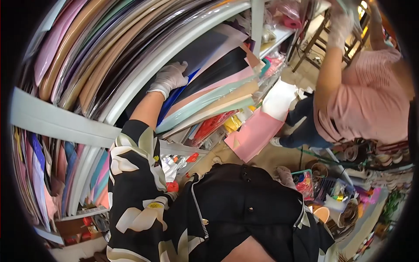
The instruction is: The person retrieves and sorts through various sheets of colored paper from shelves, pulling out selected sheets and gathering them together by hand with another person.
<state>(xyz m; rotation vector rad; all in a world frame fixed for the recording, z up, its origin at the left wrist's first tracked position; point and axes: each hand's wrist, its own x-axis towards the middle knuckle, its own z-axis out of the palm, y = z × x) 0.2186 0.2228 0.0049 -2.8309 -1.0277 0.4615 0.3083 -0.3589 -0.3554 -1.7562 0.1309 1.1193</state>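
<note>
My left hand (169, 78), in a whitish glove, reaches into a shelf of large coloured sheets. It lies on a dark grey sheet (192, 50), thumb and fingers apart, fingertips at the edge of a bright blue sheet (176, 98). Black, pink, mint and beige sheets fan out beside it. What looks like my right hand (286, 177), gloved, shows past the right side of my black top; its fingers cannot be made out, nor whether they hold anything.
Rolled sheets (87, 56) fill the rack at upper left, behind a white bar (56, 118). Pink sheets (255, 135) jut over the floor. A person in a pink top (366, 100) stands at right, gloved hand raised. Baskets and supplies (336, 192) lie at lower right.
</note>
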